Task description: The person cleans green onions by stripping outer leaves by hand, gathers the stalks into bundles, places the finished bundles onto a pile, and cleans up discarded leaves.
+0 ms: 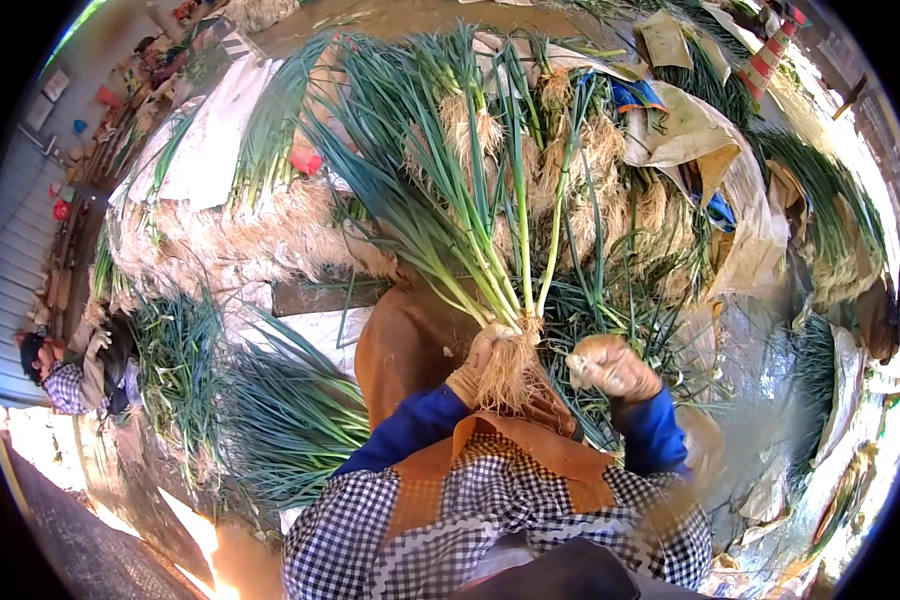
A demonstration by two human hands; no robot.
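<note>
My left hand [478,368] is wrapped around the lower stems of a bunch of green onions [500,280], just above the roots. The long green leaves fan out upward and to the left, and the pale stringy roots [510,375] hang over my lap. To the right, apart from the bunch, is my right hand [615,366], its fingers curled closed. Whatever lies inside those fingers, if anything, I cannot make out. An orange-brown apron [400,340] covers my lap beneath the bunch.
Rows of green onions with matted roots [240,235] lie ahead, partly under white sheets [210,140]. A pile of green onions [290,410] lies at left, with loose leaves [610,310] at right. Another person [70,375] sits far left. A red-striped cone [770,60] stands at upper right.
</note>
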